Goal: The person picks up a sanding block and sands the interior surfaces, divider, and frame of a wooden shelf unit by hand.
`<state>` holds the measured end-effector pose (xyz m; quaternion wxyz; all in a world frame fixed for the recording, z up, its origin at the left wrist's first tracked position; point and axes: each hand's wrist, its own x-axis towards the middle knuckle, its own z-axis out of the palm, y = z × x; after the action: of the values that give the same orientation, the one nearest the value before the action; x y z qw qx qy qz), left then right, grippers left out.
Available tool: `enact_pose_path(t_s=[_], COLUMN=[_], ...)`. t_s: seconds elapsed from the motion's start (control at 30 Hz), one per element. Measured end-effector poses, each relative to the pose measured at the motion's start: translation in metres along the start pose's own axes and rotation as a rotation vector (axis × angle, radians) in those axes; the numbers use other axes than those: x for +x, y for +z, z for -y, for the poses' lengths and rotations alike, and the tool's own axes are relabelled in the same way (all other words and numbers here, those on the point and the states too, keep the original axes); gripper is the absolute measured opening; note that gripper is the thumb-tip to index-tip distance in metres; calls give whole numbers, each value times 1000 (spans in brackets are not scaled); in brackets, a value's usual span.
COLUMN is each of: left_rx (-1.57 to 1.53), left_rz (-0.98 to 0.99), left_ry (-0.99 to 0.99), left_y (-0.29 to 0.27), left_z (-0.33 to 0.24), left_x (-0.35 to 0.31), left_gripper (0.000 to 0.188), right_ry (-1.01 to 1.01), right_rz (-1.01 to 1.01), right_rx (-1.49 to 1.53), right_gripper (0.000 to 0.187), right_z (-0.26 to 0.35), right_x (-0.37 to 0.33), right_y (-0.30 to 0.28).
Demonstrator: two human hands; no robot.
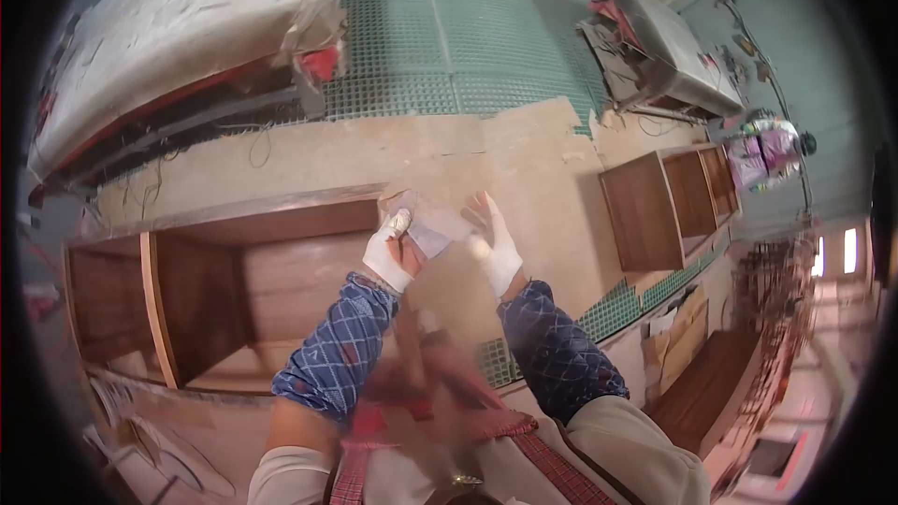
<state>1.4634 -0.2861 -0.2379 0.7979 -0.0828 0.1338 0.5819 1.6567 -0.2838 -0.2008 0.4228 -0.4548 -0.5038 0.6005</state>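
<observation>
- Head view: grey sheet (435, 229) up between the hands, right of the open brown wooden cabinet (201, 290)!
- White-gloved left hand (391, 251) has it, fingers curled round!
- Right hand (500, 248), just right: fingers spread, contact can't be told!
- Farther right, a smaller shelf cabinet (644, 213)!

One fisheye, head-worn, aimed down and forward; near white-gloved left hand (385, 254) and white-gloved right hand (502, 254), green square-grid flooring (398, 47) farther off up top.
</observation>
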Motion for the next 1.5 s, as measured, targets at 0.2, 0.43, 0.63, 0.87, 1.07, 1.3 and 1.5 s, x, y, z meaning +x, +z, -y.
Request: enact_pose_path(t_s=[0.2,0.43,0.63,0.87,1.07,1.3,1.5], left_rx=[335,870,1988,1958,2113,2287,2238], left_rz=[66,-69,801,859,865,835,443], left_ry=[-230,-177,1196,1082,1084,787,323], left_y=[55,73,148,160,176,145,129], left_z=[70,139,180,200,204,187,181], left_x=[19,53,45,55,33,-9,-28], left_gripper=[45,38,27,27,30,25,22], right_ry=[-103,209,-84,-378,-445,-195,114], right_rz=[-294,-585,-638,-728,-742,-428,-448], right_rx=[-538,452,116,16,-403,-355,-260], right_gripper=[59,32,39,35,29,44,21], right_z=[38,29,35,51,32,40,51], right_x=[-43,-64,-88,-95,-117,-140,-153], right_y=[-37,-123,-176,-194,-202,-142,-160])
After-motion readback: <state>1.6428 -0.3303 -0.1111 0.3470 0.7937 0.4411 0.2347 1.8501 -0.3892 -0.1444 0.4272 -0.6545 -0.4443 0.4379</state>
